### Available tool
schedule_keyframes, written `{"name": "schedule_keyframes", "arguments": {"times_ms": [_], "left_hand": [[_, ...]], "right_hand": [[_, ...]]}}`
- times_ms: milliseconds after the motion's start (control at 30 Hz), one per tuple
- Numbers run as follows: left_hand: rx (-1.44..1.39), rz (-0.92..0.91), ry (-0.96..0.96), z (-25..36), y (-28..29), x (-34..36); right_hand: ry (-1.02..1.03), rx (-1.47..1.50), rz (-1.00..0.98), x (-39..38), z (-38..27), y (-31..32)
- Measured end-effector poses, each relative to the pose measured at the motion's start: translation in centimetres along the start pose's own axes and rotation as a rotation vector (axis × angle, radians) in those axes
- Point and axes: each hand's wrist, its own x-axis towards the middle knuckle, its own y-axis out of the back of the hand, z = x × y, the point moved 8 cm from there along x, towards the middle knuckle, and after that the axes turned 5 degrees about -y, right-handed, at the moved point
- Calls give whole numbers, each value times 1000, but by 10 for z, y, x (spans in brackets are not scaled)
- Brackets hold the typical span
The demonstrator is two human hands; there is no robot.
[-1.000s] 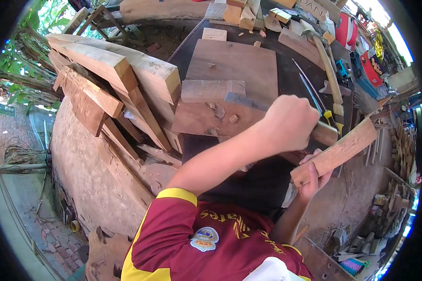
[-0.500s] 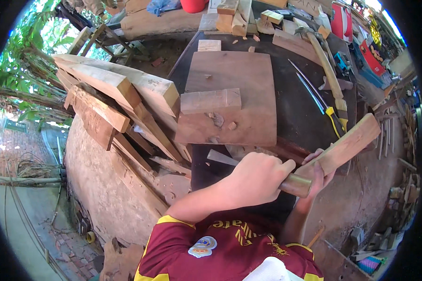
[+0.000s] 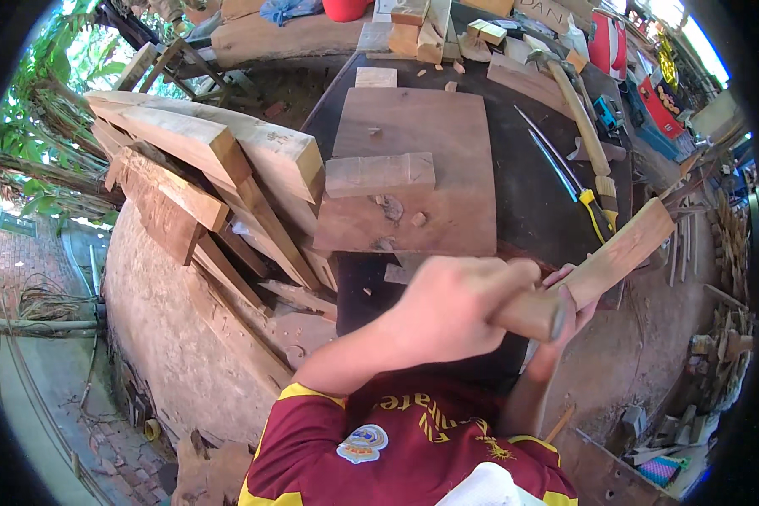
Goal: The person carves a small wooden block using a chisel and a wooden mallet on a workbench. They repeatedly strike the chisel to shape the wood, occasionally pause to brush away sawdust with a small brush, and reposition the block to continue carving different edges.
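Observation:
In front of my chest, my left hand (image 3: 459, 304) is wrapped round the wooden handle (image 3: 527, 316) of what looks like a chisel. Left of the fist a pale flat blade (image 3: 395, 273) shows, partly hidden by the hand. My right hand (image 3: 575, 314) grips the lower end of a flat wooden bar (image 3: 619, 253), which slants up to the right. The handle's end overlaps my right fingers; whether they touch I cannot tell. Beyond my hands lies a brown board (image 3: 459, 202), with a rectangular wooden block (image 3: 379, 175) and several chips on it.
Thick timbers (image 3: 215, 156) lean at the left. On the dark tabletop (image 3: 514, 181), right of the board, lie yellow-handled pliers-like tool (image 3: 597, 216), a long wooden-handled hammer (image 3: 583, 118) and a brush (image 3: 606, 192). Wood offcuts (image 3: 430, 34) and a red container (image 3: 345, 7) stand at the back.
My left hand has shifted slightly with the chisel; its handle end now overlaps my right hand and less blade shows. The wooden bar has moved a little left.

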Motion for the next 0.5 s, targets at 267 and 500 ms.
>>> {"name": "schedule_keyframes", "arguments": {"times_ms": [267, 500], "left_hand": [[-722, 835, -34, -21, 144, -22], [-819, 846, -192, -41, 181, 1]], "right_hand": [[-47, 8, -5, 3, -6, -6], [-71, 49, 72, 4, -5, -7]]}}
